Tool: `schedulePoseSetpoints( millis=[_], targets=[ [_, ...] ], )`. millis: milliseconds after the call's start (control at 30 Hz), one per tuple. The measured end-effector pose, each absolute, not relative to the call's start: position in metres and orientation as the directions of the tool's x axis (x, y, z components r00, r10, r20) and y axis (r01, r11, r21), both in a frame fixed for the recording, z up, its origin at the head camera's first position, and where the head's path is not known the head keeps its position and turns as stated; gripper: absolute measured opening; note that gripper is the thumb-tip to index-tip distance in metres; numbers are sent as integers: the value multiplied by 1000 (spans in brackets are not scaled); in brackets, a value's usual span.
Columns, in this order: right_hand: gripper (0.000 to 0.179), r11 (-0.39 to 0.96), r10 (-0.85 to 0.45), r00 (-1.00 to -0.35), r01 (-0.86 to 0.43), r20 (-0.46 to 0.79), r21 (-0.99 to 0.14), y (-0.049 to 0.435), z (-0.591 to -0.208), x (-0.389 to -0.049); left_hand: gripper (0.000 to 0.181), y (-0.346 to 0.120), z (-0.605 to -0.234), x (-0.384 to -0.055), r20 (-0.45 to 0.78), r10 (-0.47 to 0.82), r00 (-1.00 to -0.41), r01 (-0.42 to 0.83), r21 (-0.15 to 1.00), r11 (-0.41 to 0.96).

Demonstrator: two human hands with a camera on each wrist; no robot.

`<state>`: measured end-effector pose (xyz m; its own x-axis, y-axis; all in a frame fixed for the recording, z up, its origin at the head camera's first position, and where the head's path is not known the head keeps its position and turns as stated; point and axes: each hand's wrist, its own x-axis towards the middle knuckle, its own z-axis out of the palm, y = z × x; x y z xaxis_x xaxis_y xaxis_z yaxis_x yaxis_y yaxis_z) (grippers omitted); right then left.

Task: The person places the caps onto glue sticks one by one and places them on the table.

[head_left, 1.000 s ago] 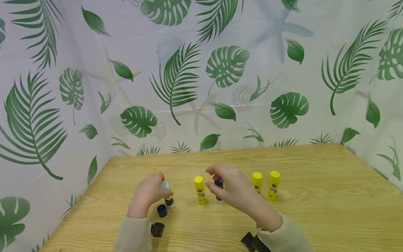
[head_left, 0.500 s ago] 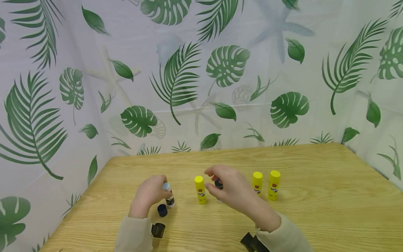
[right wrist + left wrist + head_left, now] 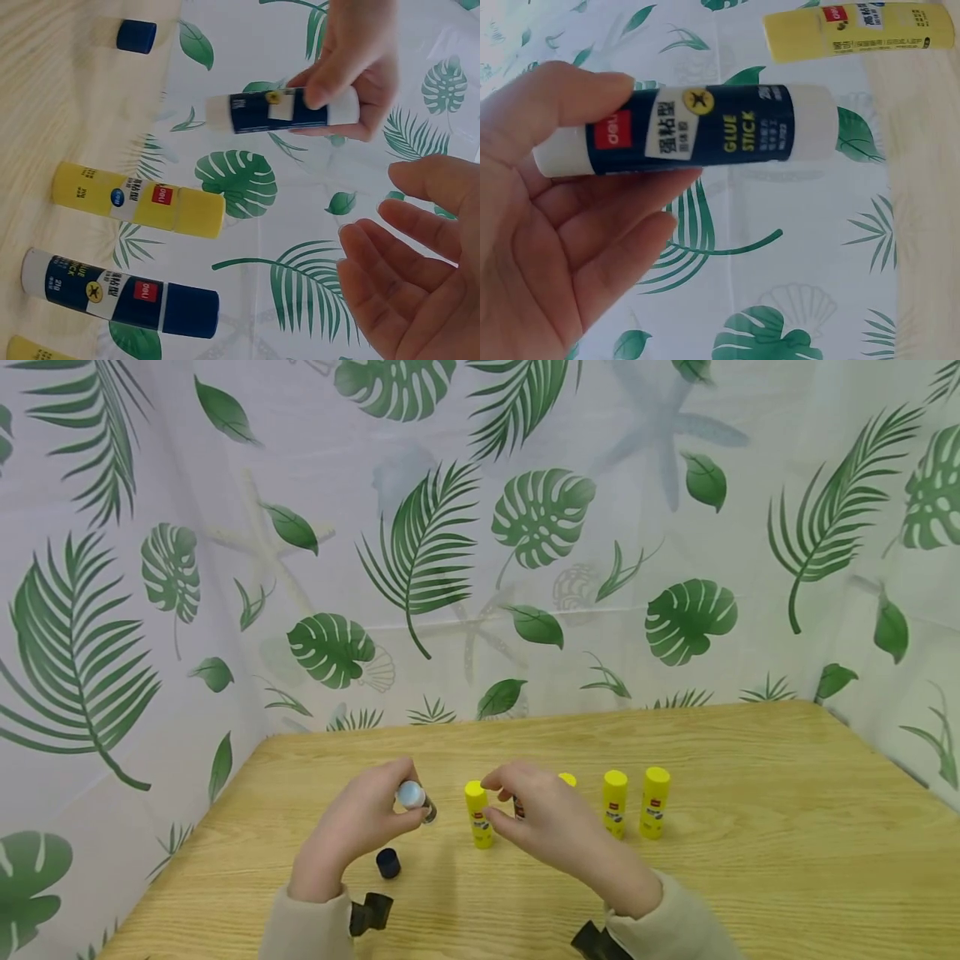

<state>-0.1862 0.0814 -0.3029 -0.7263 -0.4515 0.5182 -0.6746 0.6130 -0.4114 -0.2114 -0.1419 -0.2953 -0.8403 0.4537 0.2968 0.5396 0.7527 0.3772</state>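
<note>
My left hand (image 3: 363, 814) pinches an uncapped navy glue stick (image 3: 705, 127) with white ends and holds it above the table, tilted. In the head view its pale upper end faces me. A small navy cap (image 3: 388, 863) stands on the table in front of that hand. My right hand (image 3: 551, 814) hovers over the middle of the table, fingers loosely bent with nothing between them. Nearest to it stand a yellow glue stick (image 3: 478, 817) and a capped navy glue stick (image 3: 112, 292), which the hand mostly hides in the head view.
Two yellow glue sticks stand on the right, one (image 3: 614, 806) beside the other (image 3: 655, 803). Another yellow top (image 3: 567, 779) shows behind my right hand. The wooden table (image 3: 787, 843) meets a leaf-print cloth (image 3: 450, 527) at the back and sides.
My left hand has closed on the uncapped glue stick and lifted it from the table, tilting it. The right hand has shifted slightly left, exposing a yellow top behind it.
</note>
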Motion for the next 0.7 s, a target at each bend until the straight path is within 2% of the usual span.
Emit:
schedulePoseSetpoints(
  millis=[367,700],
  targets=[
    [15,596,-546,-698,-713,464,-370,64,-321,-194,20,-163,-285,-203,384,443,-810,579,398,712],
    [18,591,-608,-710,-704,357,-393,26,-336,-212,19,-180,-275,-197,451,470,-759,619,271,737]
  ],
)
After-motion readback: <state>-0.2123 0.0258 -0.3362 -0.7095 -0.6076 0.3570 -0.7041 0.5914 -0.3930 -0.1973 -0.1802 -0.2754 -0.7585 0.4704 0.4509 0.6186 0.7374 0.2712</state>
